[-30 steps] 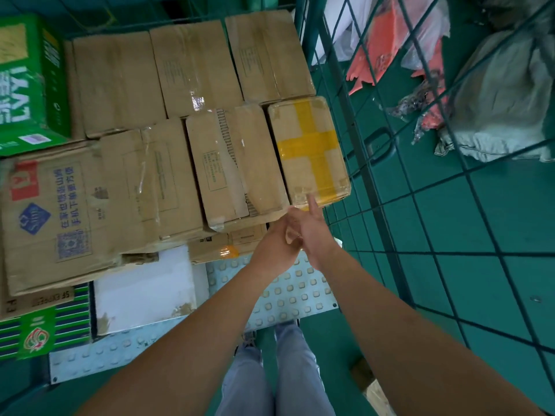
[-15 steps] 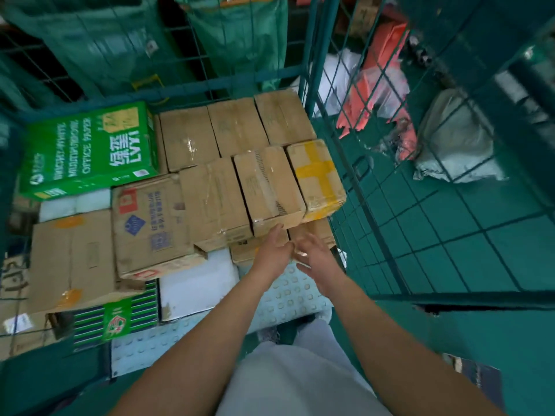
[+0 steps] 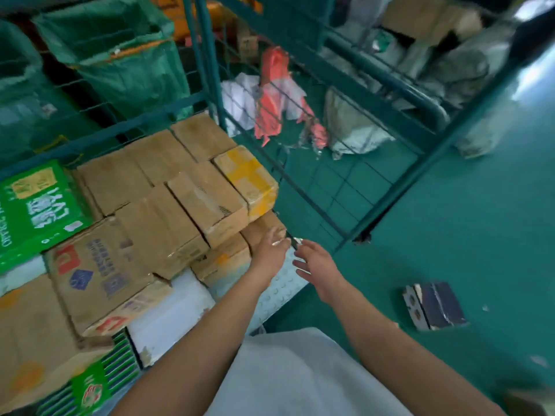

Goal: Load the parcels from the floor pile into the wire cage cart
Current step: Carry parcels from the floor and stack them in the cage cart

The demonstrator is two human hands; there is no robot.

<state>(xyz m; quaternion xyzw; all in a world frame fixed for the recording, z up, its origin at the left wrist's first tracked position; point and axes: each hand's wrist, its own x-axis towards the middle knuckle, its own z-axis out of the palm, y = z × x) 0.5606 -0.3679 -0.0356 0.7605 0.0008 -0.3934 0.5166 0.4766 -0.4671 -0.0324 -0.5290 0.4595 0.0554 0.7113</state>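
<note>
The green wire cage cart (image 3: pixel 303 187) holds several stacked cardboard parcels. A box crossed with yellow tape (image 3: pixel 246 178) sits at the stack's near right corner, beside a plain brown box (image 3: pixel 207 205). My left hand (image 3: pixel 270 253) hovers with fingers apart just below a lower brown box (image 3: pixel 264 229). A little to its right, my right hand (image 3: pixel 318 265) is also open and holds nothing. A dark flat parcel (image 3: pixel 432 306) lies on the green floor to my right.
A green printed carton (image 3: pixel 36 205) and a blue-printed brown box (image 3: pixel 96 271) fill the cart's left. Beyond the wire side lie orange-and-white bags (image 3: pixel 273 94) and grey sacks (image 3: pixel 351 127). Green sacks (image 3: pixel 120 55) hang behind the cart. A studded white plate (image 3: pixel 285 289) forms the cart's floor edge.
My hands have drawn back from the yellow-taped box and separated. The view has swung right and up, so the floor with the dark parcel now shows.
</note>
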